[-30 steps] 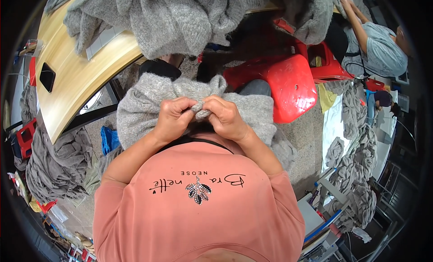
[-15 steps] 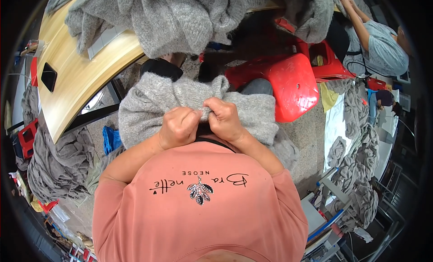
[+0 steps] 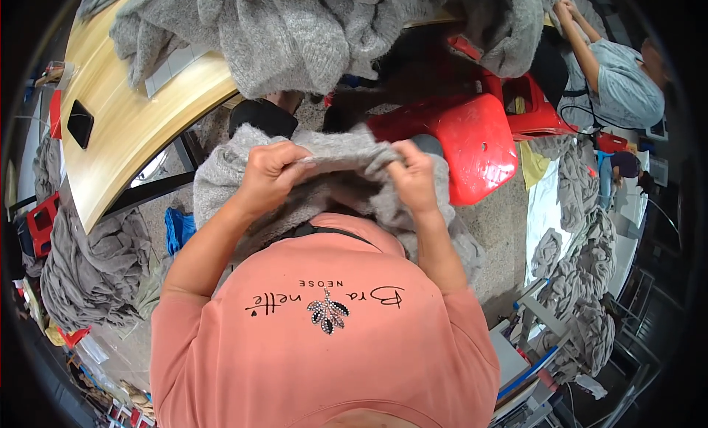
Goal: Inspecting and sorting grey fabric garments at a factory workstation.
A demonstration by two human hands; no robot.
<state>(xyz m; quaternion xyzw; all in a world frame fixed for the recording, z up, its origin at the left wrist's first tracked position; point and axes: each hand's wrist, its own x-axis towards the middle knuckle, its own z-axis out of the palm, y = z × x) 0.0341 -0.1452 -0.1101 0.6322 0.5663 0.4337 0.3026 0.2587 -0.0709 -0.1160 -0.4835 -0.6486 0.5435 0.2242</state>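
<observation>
A grey knitted garment (image 3: 228,170) is bunched over my lap. My left hand (image 3: 273,174) pinches its edge on the left, thumb on top. My right hand (image 3: 413,177) is closed on the same edge farther right, so a band of knit is stretched between the two fists. Below that band the fabric hangs open in a dark hollow toward my body. Which part of the garment the edge belongs to, I cannot tell.
Grey knitwear (image 3: 295,44) is heaped on the wooden table (image 3: 110,133) ahead, where a black phone (image 3: 80,124) lies. A red stool (image 3: 479,148) stands at the right. Grey piles (image 3: 96,266) flank me. Another person (image 3: 619,81) works at far right.
My hands have moved apart and slightly away from my chest, from close together to wide. The garment's edge between them is now lifted and pulled taut.
</observation>
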